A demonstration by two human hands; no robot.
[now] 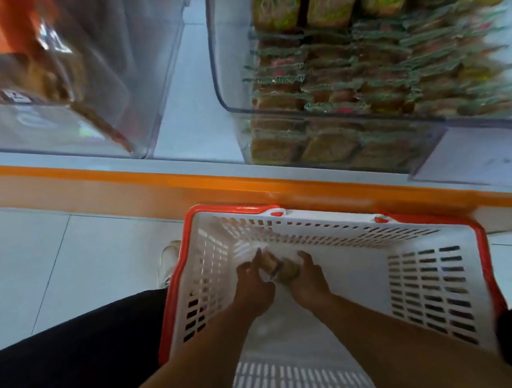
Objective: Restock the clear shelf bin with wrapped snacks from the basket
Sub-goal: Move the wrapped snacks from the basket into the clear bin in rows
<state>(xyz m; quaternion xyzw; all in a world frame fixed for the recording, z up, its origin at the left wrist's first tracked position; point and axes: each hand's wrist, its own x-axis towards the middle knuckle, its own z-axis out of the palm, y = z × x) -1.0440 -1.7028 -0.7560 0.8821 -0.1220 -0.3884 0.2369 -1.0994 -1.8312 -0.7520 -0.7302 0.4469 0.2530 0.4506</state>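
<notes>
Both my hands are down inside the white basket [430,275] with the orange rim. My left hand [253,288] and my right hand [308,281] are closed around a few brown wrapped snacks [279,268] held between them at the basket's bottom. The picture is blurred, so exactly which snack each hand grips is hard to tell. Up on the shelf at the right stands the clear bin [225,74], packed with rows of green-edged wrapped snacks [361,74].
A second clear bin [114,91] at the upper left holds orange and brown packets. The shelf's orange front edge [126,178] runs between bins and basket. A white shoe [168,263] rests on the tiled floor left of the basket.
</notes>
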